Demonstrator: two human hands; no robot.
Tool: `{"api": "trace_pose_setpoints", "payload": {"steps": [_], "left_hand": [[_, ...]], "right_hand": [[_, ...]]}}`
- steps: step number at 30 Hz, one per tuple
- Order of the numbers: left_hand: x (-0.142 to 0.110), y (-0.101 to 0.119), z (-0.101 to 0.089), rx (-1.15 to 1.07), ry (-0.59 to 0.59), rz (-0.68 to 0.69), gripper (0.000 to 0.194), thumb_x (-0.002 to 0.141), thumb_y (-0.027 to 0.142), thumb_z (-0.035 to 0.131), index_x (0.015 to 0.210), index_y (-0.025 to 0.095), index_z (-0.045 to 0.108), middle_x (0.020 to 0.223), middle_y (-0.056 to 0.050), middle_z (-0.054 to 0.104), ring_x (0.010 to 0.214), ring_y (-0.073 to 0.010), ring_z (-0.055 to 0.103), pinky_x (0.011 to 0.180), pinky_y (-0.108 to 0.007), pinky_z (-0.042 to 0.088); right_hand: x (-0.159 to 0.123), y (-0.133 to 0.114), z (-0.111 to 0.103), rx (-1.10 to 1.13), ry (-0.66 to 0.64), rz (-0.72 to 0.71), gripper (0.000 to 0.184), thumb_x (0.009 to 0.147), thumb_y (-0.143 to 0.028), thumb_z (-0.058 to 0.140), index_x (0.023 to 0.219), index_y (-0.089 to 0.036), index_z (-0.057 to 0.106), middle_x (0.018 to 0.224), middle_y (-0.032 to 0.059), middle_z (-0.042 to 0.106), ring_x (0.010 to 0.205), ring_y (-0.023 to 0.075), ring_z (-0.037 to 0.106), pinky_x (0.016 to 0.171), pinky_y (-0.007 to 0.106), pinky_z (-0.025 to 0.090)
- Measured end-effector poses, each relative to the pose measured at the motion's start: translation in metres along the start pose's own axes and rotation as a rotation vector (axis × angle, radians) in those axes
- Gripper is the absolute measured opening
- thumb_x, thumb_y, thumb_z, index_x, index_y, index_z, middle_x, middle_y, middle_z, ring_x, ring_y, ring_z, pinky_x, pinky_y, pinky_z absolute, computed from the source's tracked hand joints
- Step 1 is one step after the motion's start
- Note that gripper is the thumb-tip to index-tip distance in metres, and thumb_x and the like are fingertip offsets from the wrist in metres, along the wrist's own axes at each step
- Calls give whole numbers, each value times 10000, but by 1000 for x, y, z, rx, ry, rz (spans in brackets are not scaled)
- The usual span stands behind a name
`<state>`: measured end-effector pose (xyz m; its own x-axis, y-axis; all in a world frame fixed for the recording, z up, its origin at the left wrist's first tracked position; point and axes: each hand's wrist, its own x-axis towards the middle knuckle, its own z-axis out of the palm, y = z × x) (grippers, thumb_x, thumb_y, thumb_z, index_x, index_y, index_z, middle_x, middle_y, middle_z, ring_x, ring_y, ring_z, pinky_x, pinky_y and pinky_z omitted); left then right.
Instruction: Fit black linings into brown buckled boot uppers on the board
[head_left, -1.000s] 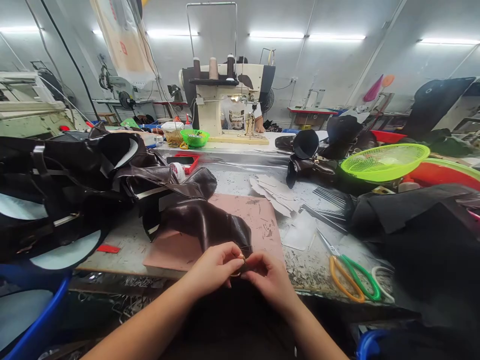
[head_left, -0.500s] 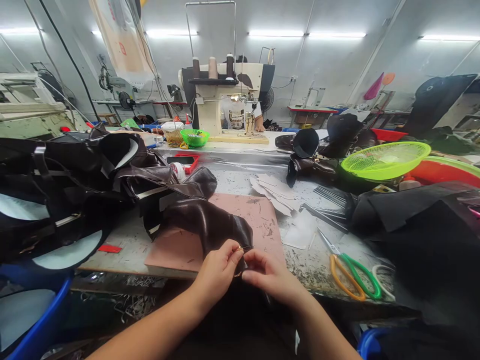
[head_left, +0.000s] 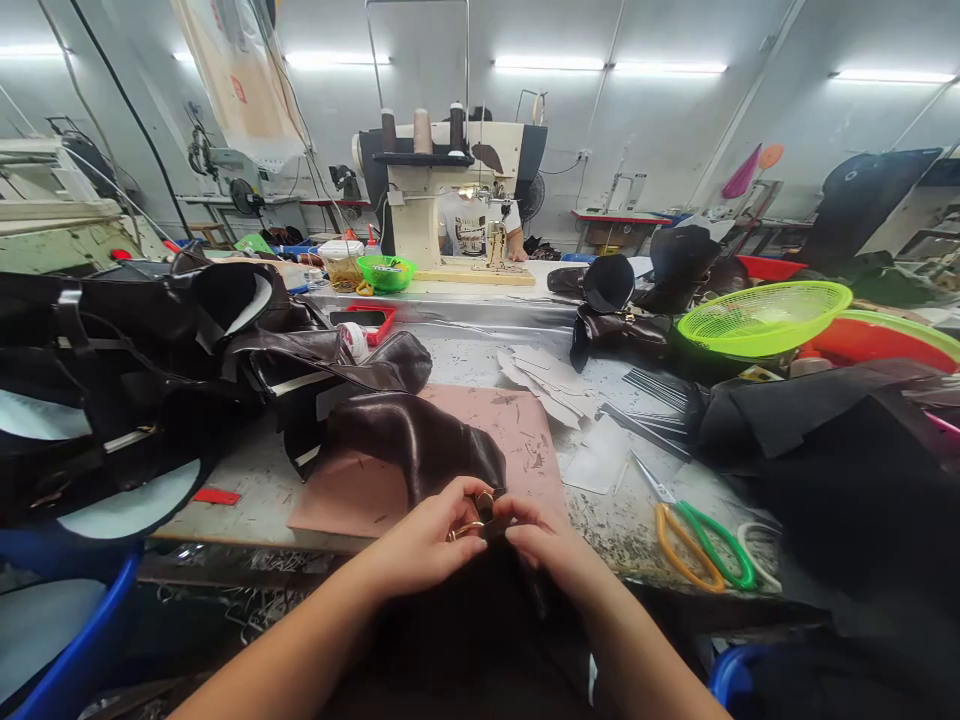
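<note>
Worktop [head_left: 480, 355] runs grey and scuffed from the near edge to a sewing machine [head_left: 442, 190] at the far edge, where another person's hand rests beside it. Dark brown leather pieces [head_left: 150, 370] crowd the whole left side, spilling to the left edge. Black fabric [head_left: 847, 470] covers the near right corner, with a green mesh basket [head_left: 765, 318] above it toward the right edge. A pink cutting mat [head_left: 517, 440] lies at the middle of the near edge; its right half is bare. Beyond it sits a loose stack of paper patterns [head_left: 551, 380]. Scissors with orange and green handles [head_left: 701, 545] lie just right of the mat, near the front edge. A brown leather piece [head_left: 420, 445] drapes across the mat down to the near edge. There the left hand [head_left: 420, 545] and right hand [head_left: 551, 550] meet, fingertips pinched on the leather's end and on a small gold ring [head_left: 469, 528] between them. Open surface remains mid-table, between mat and machine.
</note>
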<state>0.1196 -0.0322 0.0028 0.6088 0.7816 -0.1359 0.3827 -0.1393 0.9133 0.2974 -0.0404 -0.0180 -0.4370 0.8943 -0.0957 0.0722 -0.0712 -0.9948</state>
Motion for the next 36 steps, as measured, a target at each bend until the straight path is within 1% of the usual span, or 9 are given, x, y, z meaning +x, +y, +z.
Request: {"api": "trace_pose_setpoints", "payload": {"steps": [3, 6, 13, 18, 22, 25, 29, 33, 36], "left_hand": [[-2, -1, -1, -51, -31, 14, 390, 779, 172, 478, 1148, 216, 362, 715, 50, 424, 665, -105, 417, 620, -232, 356], [-4, -3, -2, -93, -37, 19, 429, 765, 153, 482, 1165, 224, 344, 712, 53, 421, 674, -104, 418, 625, -231, 352], [-6, -2, -3, 50, 59, 3, 325, 757, 170, 478, 1065, 222, 389, 720, 44, 479, 677, -115, 463, 637, -235, 373], [2, 5, 6, 177, 235, -70, 320, 725, 167, 497, 1034, 212, 426, 673, 55, 520, 620, -119, 482, 590, -228, 354], [10, 4, 9, 133, 247, -173, 275, 685, 195, 543, 960, 207, 546, 641, 50, 535, 591, -120, 484, 549, -222, 353], [14, -1, 10, 50, 261, -144, 147, 675, 193, 552, 820, 192, 574, 674, 36, 567, 628, -118, 509, 580, -224, 385], [17, -8, 11, -116, 248, -153, 161, 658, 191, 569, 816, 173, 542, 653, 41, 540, 583, -105, 506, 554, -226, 411], [19, -8, 10, -224, 183, -182, 224, 643, 192, 588, 861, 154, 552, 632, 44, 510, 559, -99, 498, 512, -219, 410], [18, -4, 8, -218, 148, -175, 228, 653, 185, 573, 878, 148, 580, 661, 33, 521, 576, -98, 499, 531, -226, 425]], "right_hand": [[6, -5, 1, -138, 45, -19, 160, 742, -347, 518, 730, -188, 500, 689, -23, 483, 673, 131, 448, 635, 263, 362], [11, -12, -3, -179, -65, 1, 230, 759, -388, 502, 656, -188, 451, 635, -38, 428, 605, 109, 379, 569, 241, 317], [18, -11, -18, 58, -291, 182, 347, 683, -522, 575, 665, -201, 445, 558, -73, 331, 491, 78, 270, 457, 218, 199], [26, -2, -10, 48, -62, 74, 391, 628, -526, 641, 620, -179, 462, 585, -53, 414, 566, 92, 366, 542, 231, 279], [23, 7, -3, 54, 116, -15, 349, 655, -496, 629, 694, -199, 450, 619, -42, 483, 592, 116, 452, 572, 249, 345], [12, 10, -7, -129, 153, -39, 230, 739, -414, 557, 722, -192, 499, 667, -17, 528, 624, 128, 483, 583, 258, 367], [-5, 14, -18, -345, 159, -37, 128, 757, -256, 519, 853, -200, 582, 771, -2, 592, 602, 118, 481, 567, 260, 375], [-9, 20, -18, -127, 144, -21, 153, 732, -219, 510, 868, -197, 575, 801, 10, 608, 725, 149, 549, 612, 271, 427], [-4, 21, -10, -6, 199, 15, 106, 686, -234, 551, 783, -196, 571, 720, -3, 594, 683, 149, 552, 597, 275, 439]]}}
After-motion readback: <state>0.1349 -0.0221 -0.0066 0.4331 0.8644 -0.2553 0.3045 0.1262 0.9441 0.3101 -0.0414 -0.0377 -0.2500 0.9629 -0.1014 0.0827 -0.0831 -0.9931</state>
